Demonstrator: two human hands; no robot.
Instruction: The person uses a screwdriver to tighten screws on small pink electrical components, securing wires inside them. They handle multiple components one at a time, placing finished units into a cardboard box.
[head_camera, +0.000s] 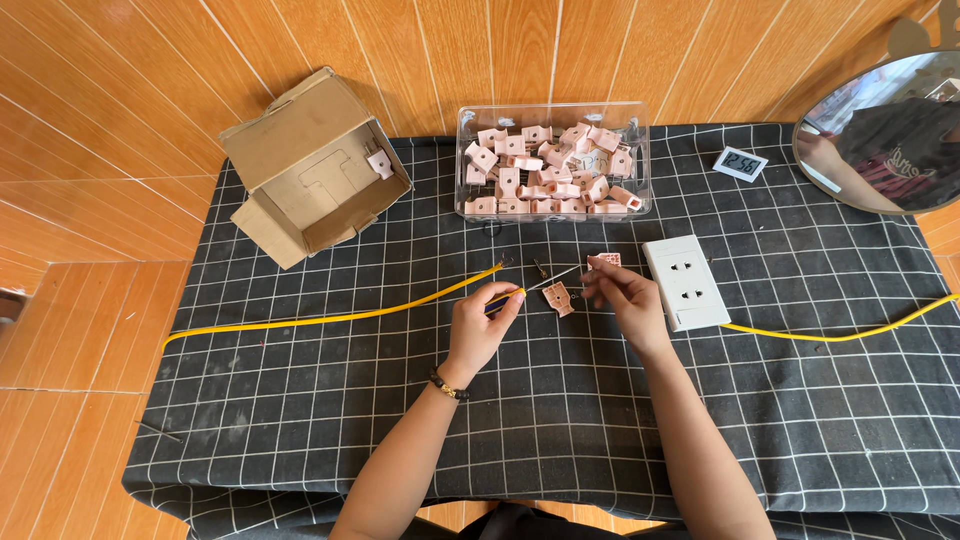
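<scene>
Near the middle of the bench, on its black grid-patterned cloth, both hands work close together. Left hand: fingers closed on a screwdriver with a blue-and-yellow handle, thin shaft running rightward toward the other hand. Right hand: fingertips pinched on a small pink plastic part, held just above the cloth. A second pink part lies on the cloth between the two hands, touching neither as far as can be seen. White double socket plate rests just right of the right hand; a yellow cable runs from under it toward the right edge. Another yellow cable runs from near the screwdriver toward the left edge. Toward the far edge: clear plastic bin full of similar pink parts at centre, open cardboard box tipped on its side at far left, small digital clock and a round mirror at far right.
</scene>
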